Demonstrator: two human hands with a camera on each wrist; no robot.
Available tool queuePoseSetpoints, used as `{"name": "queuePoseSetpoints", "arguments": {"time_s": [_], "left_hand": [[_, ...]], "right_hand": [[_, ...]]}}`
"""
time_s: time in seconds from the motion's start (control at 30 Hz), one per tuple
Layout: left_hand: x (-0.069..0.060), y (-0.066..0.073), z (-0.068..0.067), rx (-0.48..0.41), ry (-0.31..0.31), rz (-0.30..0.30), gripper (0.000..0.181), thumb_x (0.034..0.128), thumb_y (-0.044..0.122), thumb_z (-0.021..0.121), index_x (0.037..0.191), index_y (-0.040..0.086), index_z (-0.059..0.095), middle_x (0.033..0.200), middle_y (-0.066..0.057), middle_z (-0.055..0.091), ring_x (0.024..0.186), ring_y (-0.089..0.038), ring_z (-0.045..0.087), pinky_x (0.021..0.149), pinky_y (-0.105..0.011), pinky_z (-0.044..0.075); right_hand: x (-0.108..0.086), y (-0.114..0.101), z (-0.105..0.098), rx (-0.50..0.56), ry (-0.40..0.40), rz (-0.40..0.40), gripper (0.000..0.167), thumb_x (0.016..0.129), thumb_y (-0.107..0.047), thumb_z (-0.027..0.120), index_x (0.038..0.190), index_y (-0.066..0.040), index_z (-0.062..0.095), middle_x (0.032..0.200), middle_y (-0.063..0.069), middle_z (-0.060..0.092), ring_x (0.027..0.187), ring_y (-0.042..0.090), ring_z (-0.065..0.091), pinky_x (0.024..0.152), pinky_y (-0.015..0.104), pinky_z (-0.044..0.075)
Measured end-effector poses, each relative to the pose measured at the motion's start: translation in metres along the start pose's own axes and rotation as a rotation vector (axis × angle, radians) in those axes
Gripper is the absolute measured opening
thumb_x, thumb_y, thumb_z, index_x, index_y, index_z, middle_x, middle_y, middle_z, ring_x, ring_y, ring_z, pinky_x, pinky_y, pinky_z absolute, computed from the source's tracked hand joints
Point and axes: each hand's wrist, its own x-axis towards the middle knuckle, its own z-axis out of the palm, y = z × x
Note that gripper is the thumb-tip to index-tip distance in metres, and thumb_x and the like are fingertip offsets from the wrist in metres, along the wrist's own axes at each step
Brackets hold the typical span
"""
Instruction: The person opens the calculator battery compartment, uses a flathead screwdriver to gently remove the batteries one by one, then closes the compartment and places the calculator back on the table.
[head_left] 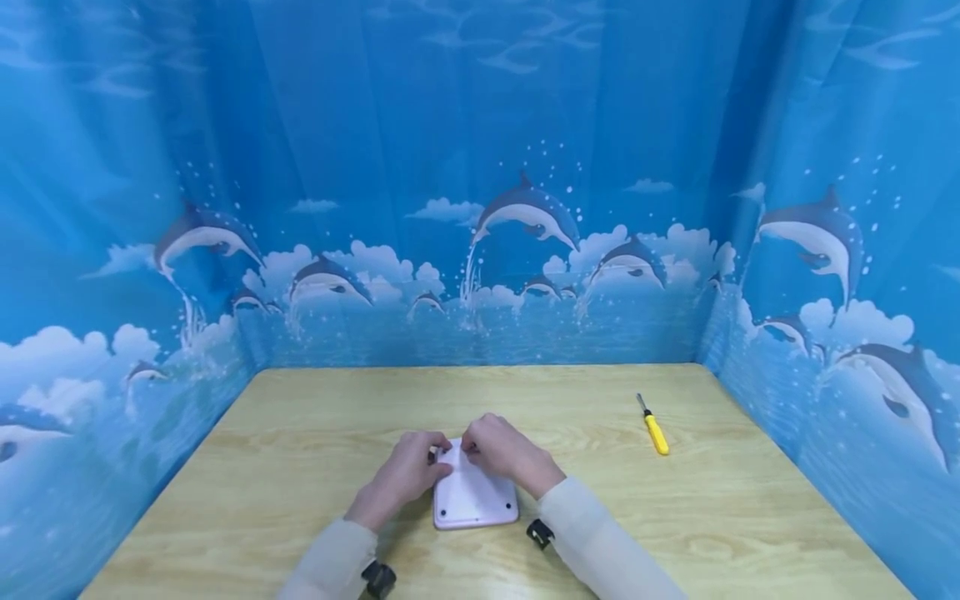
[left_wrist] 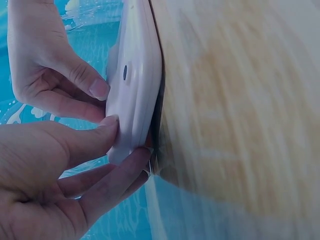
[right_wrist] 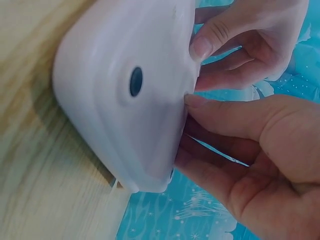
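Observation:
A pale pinkish-white flat plastic device (head_left: pixel 474 493) with rounded corners lies on the table, small dark round spots near its front corners. What kind of device it is cannot be told. My left hand (head_left: pixel 405 473) grips its far left corner; in the left wrist view, the thumb lies on the upper face and the fingers (left_wrist: pixel 117 182) on the edge beneath. The right hand (head_left: pixel 504 452) reaches over the far edge. In the right wrist view, its thumb (right_wrist: pixel 225 117) touches the device's face and its curled fingers pinch the edge from the other side.
A screwdriver (head_left: pixel 656 435) with a yellow handle lies to the right on the wood-patterned table (head_left: pixel 315 408), its shaft pointing away. Blue dolphin-print curtains (head_left: pixel 420 167) enclose the table at the back and both sides.

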Motion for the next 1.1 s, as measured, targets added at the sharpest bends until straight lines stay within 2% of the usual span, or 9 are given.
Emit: {"name": "queuePoseSetpoints", "arguments": {"time_s": [0.13, 0.37, 0.67, 1.0, 1.1], "left_hand": [[0.0003, 0.0011, -0.0026, 0.005, 0.008, 0.004, 0.024, 0.0874, 0.008, 0.080, 0.110, 0.005, 0.074, 0.110, -0.012, 0.076, 0.092, -0.017, 0.070, 0.076, -0.034, 0.060], [0.0016, 0.0025, -0.0038, 0.006, -0.006, -0.034, 0.024, 0.0882, 0.009, 0.080, 0.112, 0.006, 0.074, 0.110, -0.011, 0.076, 0.091, -0.017, 0.069, 0.076, -0.034, 0.059], [0.0019, 0.0031, -0.0038, 0.002, -0.013, -0.008, 0.026, 0.0884, 0.009, 0.079, 0.113, 0.004, 0.074, 0.112, -0.013, 0.076, 0.093, -0.019, 0.070, 0.078, -0.036, 0.060], [0.0003, 0.0033, -0.0039, -0.005, -0.019, -0.042, 0.026, 0.0890, 0.010, 0.079, 0.114, 0.006, 0.073, 0.113, -0.013, 0.075, 0.093, -0.019, 0.070, 0.079, -0.035, 0.060], [0.0004, 0.0036, -0.0036, -0.001, -0.016, -0.035, 0.026, 0.0887, 0.009, 0.079, 0.113, 0.005, 0.073, 0.112, -0.013, 0.076, 0.093, -0.019, 0.070, 0.078, -0.035, 0.060]], "right_hand": [[0.0017, -0.0001, -0.0014, -0.005, -0.002, -0.010, 0.016, 0.091, -0.005, 0.075, 0.107, -0.005, 0.079, 0.106, 0.012, 0.079, 0.097, 0.019, 0.076, 0.081, 0.021, 0.061], [0.0032, 0.0007, -0.0019, -0.006, -0.011, -0.007, 0.016, 0.091, -0.005, 0.075, 0.107, -0.006, 0.078, 0.106, 0.011, 0.079, 0.096, 0.018, 0.076, 0.080, 0.020, 0.061], [0.0020, 0.0032, -0.0010, 0.006, 0.003, -0.011, 0.015, 0.091, -0.004, 0.075, 0.106, -0.004, 0.079, 0.105, 0.012, 0.079, 0.093, 0.018, 0.077, 0.078, 0.019, 0.061], [0.0023, -0.0016, -0.0010, -0.004, 0.010, -0.019, 0.014, 0.091, -0.003, 0.074, 0.104, -0.004, 0.079, 0.104, 0.012, 0.080, 0.092, 0.018, 0.076, 0.078, 0.020, 0.060], [0.0020, -0.0022, -0.0007, -0.009, 0.018, -0.022, 0.014, 0.090, -0.002, 0.074, 0.103, -0.004, 0.079, 0.103, 0.013, 0.079, 0.091, 0.018, 0.076, 0.077, 0.019, 0.060]]}}
